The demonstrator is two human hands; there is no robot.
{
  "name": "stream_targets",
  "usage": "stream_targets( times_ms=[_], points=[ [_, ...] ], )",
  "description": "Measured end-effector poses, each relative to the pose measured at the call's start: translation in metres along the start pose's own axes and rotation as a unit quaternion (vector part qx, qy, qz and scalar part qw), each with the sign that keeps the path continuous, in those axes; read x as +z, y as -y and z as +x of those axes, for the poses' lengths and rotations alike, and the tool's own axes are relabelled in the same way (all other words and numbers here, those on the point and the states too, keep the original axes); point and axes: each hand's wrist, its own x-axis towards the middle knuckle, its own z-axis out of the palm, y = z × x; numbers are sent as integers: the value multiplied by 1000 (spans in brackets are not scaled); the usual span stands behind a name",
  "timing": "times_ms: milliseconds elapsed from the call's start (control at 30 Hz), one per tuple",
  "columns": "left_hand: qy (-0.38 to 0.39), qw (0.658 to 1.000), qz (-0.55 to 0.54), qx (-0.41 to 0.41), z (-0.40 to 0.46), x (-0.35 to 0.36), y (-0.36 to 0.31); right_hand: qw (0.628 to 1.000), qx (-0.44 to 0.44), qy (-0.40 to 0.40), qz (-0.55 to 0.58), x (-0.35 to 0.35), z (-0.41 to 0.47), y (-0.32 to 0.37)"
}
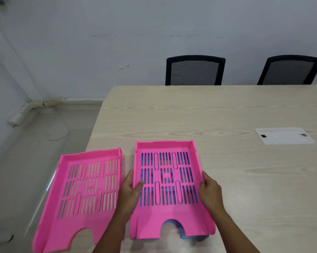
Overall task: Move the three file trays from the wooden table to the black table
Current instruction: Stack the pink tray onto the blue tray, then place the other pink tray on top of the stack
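Pink tray point(169, 187), nested on what looks like a blue tray point(194, 238), gets both hands: left hand point(131, 189) and right hand point(209, 190) fingers clamped on its side walls, ready for lifting; second pink tray point(86, 194) waits just left.

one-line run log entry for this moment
left hand: gripping stacked pink tray | right hand: same | blue tray: beneath | second pink tray: beside

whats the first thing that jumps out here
Two bright pink file trays: the left pink tray lies at the wooden table corner, the right pink tray sits on a blue tray. The left hand and right hand clasp the right one's sides.
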Motion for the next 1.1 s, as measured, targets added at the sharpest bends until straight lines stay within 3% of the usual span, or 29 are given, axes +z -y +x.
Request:
stream_targets(
  times_ms=[133,300,633,800,967,1100],
  points=[
    [10,1000,-1,7,3,7,-5,999,-8,-46,26,-4,-1,4],
    [-12,1000,-16,15,3,-14,-8,991,-104,-71,33,13,-9,31],
    [-187,982,20,23,-17,-148,9,972,-197,108,61,132,-56,125],
    [-261,959,100,-40,-23,-214,29,971,-177,159,39,186,-80,141],
    [-204,960,117,-150,-25,-245,60,972,-53,227,-24,220,-86,126],
    [-182,967,102,-146,-30,-254,78,964,-50,253,-65,233,-91,121]
  ],
)
